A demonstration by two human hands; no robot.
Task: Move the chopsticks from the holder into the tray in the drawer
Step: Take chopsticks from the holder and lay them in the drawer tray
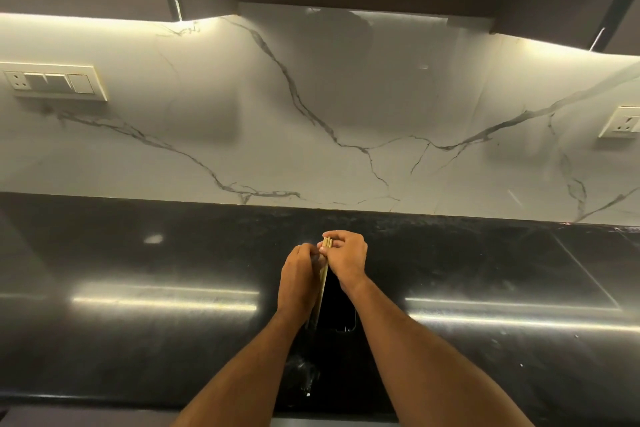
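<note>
Black polished surface [173,270], white veined marble wall [346,114] along its far edge, switch plate [55,81] at far left, socket [623,121] at far right. Both hands meet mid-surface: left hand [299,274] and right hand [346,258], each grip closed on one bundle of golden chopsticks [325,253], held upright above a dark holder [336,308] that barely shows against the surface, toward the near edge
</note>
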